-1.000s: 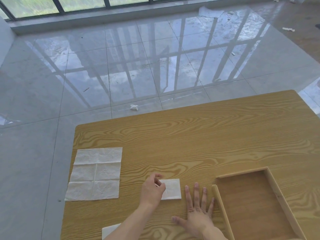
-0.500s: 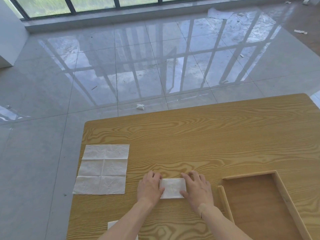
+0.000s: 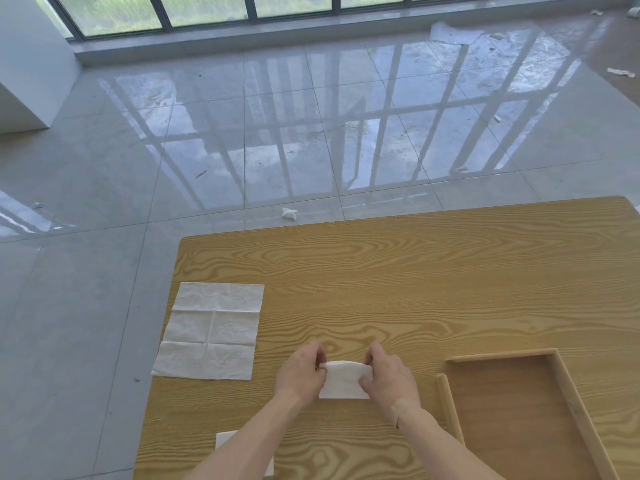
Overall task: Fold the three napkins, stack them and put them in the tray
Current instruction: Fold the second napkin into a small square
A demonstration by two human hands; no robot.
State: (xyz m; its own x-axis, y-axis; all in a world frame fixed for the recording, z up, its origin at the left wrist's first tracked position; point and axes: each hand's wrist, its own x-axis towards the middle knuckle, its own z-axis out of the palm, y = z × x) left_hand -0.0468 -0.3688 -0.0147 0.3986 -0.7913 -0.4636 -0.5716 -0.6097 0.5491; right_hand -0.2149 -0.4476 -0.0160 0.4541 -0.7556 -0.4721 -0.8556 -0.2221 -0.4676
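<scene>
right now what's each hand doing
Left hand: closed, pinching the folded napkin's left edge.
Right hand: closed, pinching its right edge.

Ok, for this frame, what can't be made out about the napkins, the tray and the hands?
- Third napkin, head view: the left forearm covers most of it, so whether it is folded cannot be told.
- Wooden tray, head view: its near end is cut off by the bottom edge.
- Folded napkin, head view: the left hand and right hand cover its side edges; the layer count cannot be seen.
- Floor scrap: too small to identify.
</scene>
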